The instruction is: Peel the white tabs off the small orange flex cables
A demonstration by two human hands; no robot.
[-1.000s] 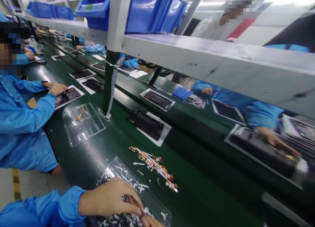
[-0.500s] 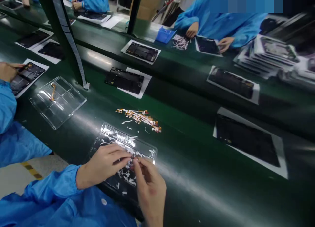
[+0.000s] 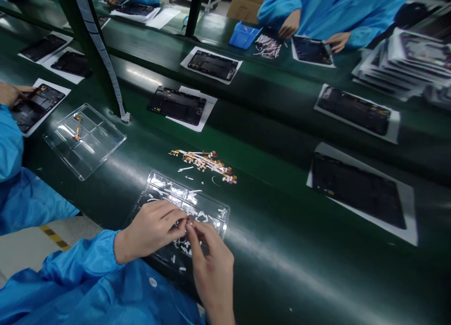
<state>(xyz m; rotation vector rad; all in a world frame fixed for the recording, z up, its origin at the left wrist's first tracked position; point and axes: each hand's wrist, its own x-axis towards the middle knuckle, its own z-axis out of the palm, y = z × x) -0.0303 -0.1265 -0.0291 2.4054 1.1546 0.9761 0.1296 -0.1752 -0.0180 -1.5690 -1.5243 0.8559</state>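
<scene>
Green bench (image 3: 282,278) fills most of the view, glossy, with a streak of glare. Black panel (image 3: 357,193) on white paper, right side, well apart from the hands. Second black panel (image 3: 178,105) beyond the pile, half off its sheet.

Clear tray (image 3: 213,204) directly under the hands: transparent plastic, raised ribs, shiny. Another clear tray (image 3: 84,161) to the left, near but not touching.

Left hand (image 3: 151,231): over the first tray, thumb and forefinger pinched tight. Right hand (image 3: 213,261): same pinch, tips meeting the left's.

Pile of flex strips (image 3: 206,161) on the bench just beyond the tray: long, thin, white lengths with orange-brown ends, tangled, lying roughly in one direction. Single flex strip (image 3: 78,127) on the left tray, orange-brown, bent, small dark red end.

White scraps (image 3: 200,216) strewn over the first tray: short, narrow, some curled. A few more on the bench between tray and pile.

Small piece (image 3: 190,220) between both hands' fingertips, above the tray. Visible sliver is brownish; rest covered by fingers. Can't tell its full shape.
</scene>
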